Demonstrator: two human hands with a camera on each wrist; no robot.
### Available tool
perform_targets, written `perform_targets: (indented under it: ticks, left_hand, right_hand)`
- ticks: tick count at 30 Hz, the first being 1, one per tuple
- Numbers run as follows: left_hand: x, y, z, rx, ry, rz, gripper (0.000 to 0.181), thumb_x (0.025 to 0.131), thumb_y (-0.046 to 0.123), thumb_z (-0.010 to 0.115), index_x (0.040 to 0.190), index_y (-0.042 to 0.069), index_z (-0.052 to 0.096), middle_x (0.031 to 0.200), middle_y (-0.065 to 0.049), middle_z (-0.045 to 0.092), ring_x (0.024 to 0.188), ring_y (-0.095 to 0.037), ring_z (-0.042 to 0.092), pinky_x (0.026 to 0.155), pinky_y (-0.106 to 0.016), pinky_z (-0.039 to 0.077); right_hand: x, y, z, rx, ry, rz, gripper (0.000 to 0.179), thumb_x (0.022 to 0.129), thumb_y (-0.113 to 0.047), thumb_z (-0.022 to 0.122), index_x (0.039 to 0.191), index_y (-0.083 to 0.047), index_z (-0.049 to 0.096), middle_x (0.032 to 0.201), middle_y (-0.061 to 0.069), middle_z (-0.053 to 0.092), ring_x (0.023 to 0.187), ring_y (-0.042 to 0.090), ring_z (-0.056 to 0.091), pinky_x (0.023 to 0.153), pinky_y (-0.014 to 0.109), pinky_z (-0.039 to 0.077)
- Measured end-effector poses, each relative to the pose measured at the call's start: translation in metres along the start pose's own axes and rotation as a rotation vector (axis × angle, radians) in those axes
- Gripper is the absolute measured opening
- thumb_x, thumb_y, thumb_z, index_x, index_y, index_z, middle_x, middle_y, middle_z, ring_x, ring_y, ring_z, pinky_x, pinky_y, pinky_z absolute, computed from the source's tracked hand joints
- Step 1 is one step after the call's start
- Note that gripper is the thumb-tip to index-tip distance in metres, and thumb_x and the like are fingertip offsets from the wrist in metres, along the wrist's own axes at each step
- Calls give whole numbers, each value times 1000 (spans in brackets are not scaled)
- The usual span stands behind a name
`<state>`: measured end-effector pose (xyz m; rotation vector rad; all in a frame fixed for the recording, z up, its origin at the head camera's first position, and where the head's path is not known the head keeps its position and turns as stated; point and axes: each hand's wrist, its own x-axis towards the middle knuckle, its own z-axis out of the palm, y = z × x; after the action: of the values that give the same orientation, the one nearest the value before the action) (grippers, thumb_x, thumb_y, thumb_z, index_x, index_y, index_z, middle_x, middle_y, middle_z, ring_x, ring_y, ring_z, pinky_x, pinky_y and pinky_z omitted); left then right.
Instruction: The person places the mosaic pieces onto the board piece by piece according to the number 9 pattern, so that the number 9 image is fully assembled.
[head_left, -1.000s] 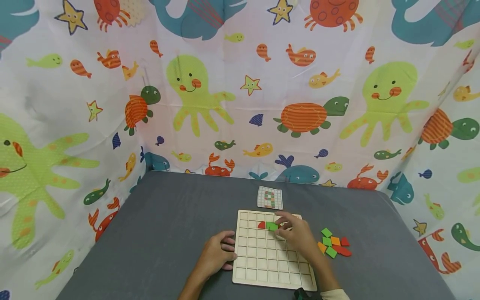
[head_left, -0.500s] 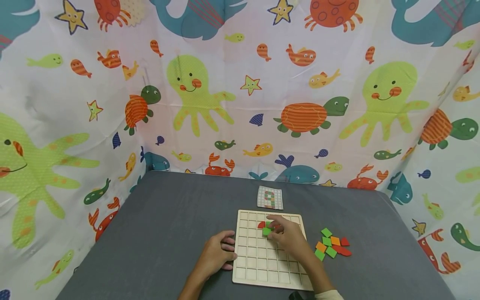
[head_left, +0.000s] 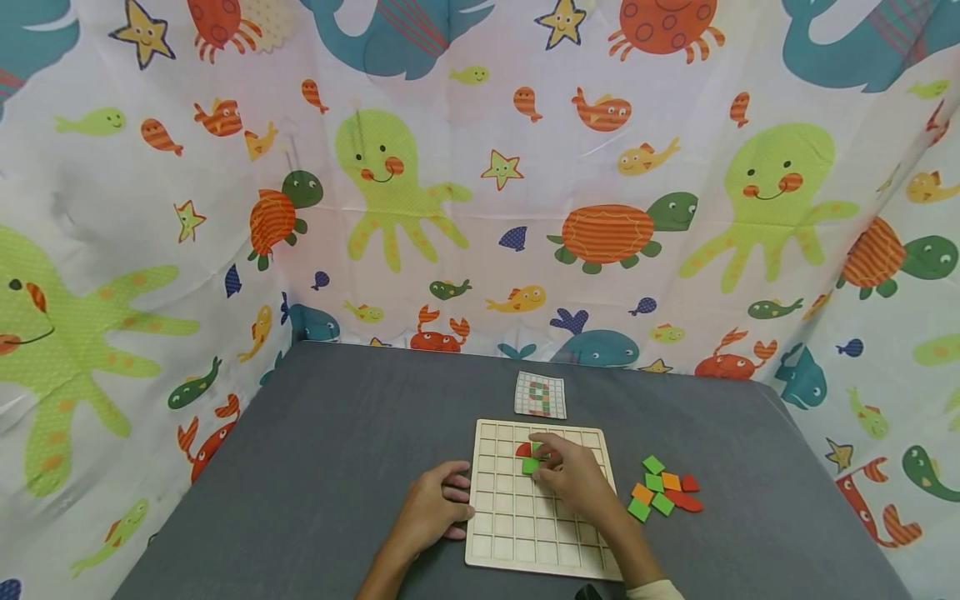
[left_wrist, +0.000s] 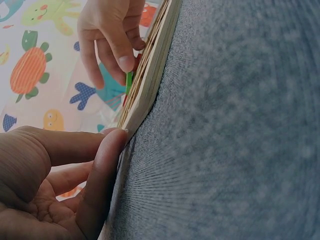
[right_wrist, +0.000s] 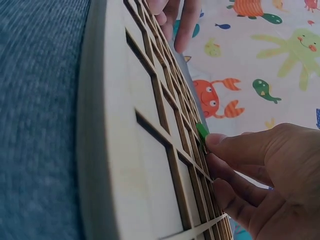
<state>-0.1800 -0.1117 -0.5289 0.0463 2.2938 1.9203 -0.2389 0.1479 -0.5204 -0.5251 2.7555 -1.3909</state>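
A wooden grid board [head_left: 517, 529] lies on the grey table. At its left edge my left hand [head_left: 433, 504] grips the rim between thumb and finger, seen close in the left wrist view. Over the upper part of the board, my right hand [head_left: 573, 475] pinches a green square tile [head_left: 530, 466] by its edge. That green tile [right_wrist: 202, 130] stands tilted against the grid in the right wrist view. Beside the fingertips, a red rounded tile [head_left: 522, 450] and another green tile [head_left: 536, 448] sit in the grid. My right fingers partly cover this area.
Right of the board lies a loose group of green, orange and red tiles [head_left: 663, 483]. A small printed pattern card [head_left: 540, 396] rests behind the board. A sea-animal curtain [head_left: 480, 208] hangs around the table [head_left: 360, 417].
My right hand has moved left and slightly towards me on the board, bringing the green tile below the row of placed tiles. The left hand stays at the board's edge.
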Motion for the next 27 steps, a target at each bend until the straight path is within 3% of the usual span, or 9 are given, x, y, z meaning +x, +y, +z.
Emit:
perform_targets:
  ticks: [27]
  left_hand:
    - [0, 1, 1, 7, 9, -16, 71, 77, -13, 81, 144, -1, 60, 118, -15, 69, 96, -23, 71, 55, -41, 65]
  right_hand:
    - [1, 0, 3, -2, -21, -31, 56, 88, 5, 80, 141, -8, 66, 111, 8, 74, 94, 16, 74, 81, 30, 63]
